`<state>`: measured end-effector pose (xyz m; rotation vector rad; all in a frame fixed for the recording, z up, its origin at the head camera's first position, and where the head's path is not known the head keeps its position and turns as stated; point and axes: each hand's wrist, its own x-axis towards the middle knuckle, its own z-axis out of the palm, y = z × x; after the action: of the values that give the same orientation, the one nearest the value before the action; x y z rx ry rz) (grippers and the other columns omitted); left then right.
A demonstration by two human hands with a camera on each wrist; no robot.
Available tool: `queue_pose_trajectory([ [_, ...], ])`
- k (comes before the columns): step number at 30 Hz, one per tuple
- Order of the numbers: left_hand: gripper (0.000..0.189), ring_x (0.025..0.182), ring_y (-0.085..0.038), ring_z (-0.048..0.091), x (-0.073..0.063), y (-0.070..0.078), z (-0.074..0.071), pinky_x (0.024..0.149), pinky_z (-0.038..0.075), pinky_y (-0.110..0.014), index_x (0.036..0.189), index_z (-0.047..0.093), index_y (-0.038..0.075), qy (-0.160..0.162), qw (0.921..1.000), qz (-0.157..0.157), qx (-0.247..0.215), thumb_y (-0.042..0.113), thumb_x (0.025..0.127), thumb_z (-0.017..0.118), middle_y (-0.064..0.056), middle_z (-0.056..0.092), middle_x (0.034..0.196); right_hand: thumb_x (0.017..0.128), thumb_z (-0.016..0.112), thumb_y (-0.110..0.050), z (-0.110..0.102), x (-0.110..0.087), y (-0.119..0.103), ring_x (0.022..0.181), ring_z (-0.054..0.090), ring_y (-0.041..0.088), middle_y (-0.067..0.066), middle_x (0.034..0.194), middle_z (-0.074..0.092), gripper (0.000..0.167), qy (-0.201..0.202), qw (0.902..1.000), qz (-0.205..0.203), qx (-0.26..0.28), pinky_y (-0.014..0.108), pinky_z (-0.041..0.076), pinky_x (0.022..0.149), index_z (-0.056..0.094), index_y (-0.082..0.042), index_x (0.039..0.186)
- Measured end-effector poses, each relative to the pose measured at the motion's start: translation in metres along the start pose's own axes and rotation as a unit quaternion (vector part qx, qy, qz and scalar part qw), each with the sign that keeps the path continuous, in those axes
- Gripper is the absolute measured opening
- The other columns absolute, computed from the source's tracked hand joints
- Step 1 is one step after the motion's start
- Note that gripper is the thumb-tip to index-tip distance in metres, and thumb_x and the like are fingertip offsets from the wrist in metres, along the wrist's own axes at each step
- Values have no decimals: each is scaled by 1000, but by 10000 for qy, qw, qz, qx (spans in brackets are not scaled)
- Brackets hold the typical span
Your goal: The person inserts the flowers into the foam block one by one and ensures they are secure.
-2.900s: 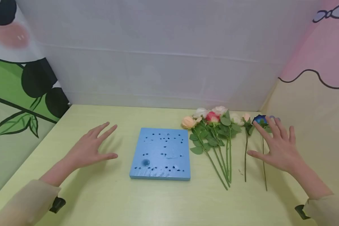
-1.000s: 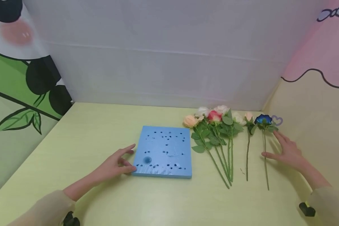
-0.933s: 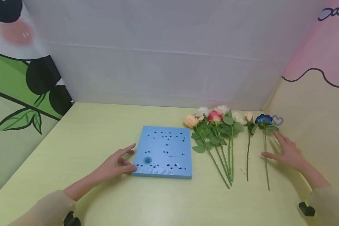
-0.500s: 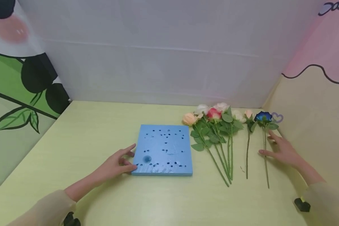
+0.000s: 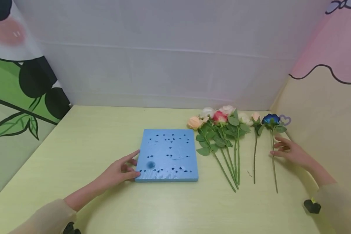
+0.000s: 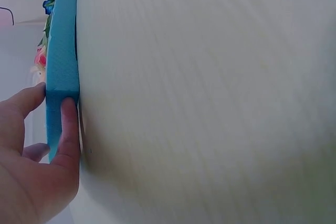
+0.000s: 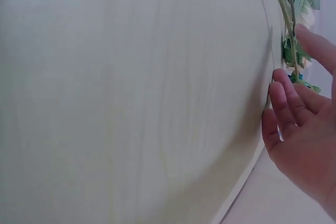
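The thumb and fingertips of my left hand rest against the left side of a blue foam block pierced with many holes. In the left wrist view, the left hand touches the narrow side of the foam block. My right hand is beside the stem of a blue artificial rose, its thumb over the stem and its fingers loosely bent. The right wrist view has the thumb of the right hand close to a stem; whether they touch I cannot tell.
Right of the block, several artificial roses lie together, among them a red-pink rose and a peach rose. A single pale rose lies between them and the blue one. A purple heart shape is near the right wall.
My left hand came inward to the block's left edge and has stayed there. My right hand lowered to the blue rose, then moved closer to its stem with the fingers drawing in.
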<state>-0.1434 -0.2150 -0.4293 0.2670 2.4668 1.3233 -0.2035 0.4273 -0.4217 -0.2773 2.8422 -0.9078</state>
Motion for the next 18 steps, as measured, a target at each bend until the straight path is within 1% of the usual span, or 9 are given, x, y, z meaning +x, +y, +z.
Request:
queue_pose_trajectory([
  [1,86,93,-18,65,0,0,0,66,53,-25,157,27,18,1,10000,-8,-13,28,87,75,-18,56,128,96,65,-24,0,0,1,100,59,3,34,128,56,76,-23,10000,22,53,10,42,78,26,13,149],
  [3,86,93,-18,65,-1,0,1,66,53,-25,157,27,18,1,10000,-9,-36,28,87,75,-18,55,128,96,64,-24,-1,0,1,93,52,-12,34,127,58,74,-57,9998,59,166,10,42,78,27,13,149],
  [5,86,93,-18,65,-1,1,1,66,53,-25,157,27,18,6,10000,-15,-73,27,87,76,-18,55,128,97,63,-22,-2,0,0,89,49,-19,34,126,58,72,-61,9997,57,246,10,43,77,27,13,148],
  [8,86,93,-19,65,-1,1,1,66,53,-25,158,26,17,10,9999,18,-125,26,87,75,-19,54,128,97,63,-19,-2,0,0,86,53,-17,33,121,61,69,-18,9993,3,384,15,47,72,30,14,147],
  [10,86,93,-20,65,-1,0,2,66,53,-24,158,26,17,8,9999,59,-155,26,88,75,-19,54,128,96,63,-17,-1,0,1,84,56,-14,27,116,66,68,-26,9985,7,553,19,51,70,30,15,146],
  [13,86,93,-20,64,-1,-3,2,65,52,-24,158,25,19,-14,9997,145,-200,27,88,75,-19,54,128,97,62,-14,0,2,1,82,63,-8,7,107,72,67,-118,9951,69,975,23,55,69,28,17,145],
  [15,86,93,-20,64,0,-5,2,66,52,-24,158,25,20,-27,9995,177,-258,27,88,75,-19,53,128,97,61,-13,0,3,1,82,66,-5,-7,101,71,68,-215,9912,180,1296,24,56,70,26,18,146],
  [16,86,93,-20,64,0,-5,2,67,52,-24,158,25,20,-35,9994,195,-274,27,88,75,-19,53,128,97,61,-12,1,3,0,83,67,-3,-12,100,70,68,-264,9891,211,1431,24,57,71,24,18,146],
  [18,86,92,-20,63,-1,-7,1,67,53,-24,158,25,20,-43,9992,228,-340,26,88,75,-19,53,128,97,60,-10,1,4,0,83,69,-1,-17,97,69,69,-343,9846,246,1695,23,58,73,22,18,147],
])
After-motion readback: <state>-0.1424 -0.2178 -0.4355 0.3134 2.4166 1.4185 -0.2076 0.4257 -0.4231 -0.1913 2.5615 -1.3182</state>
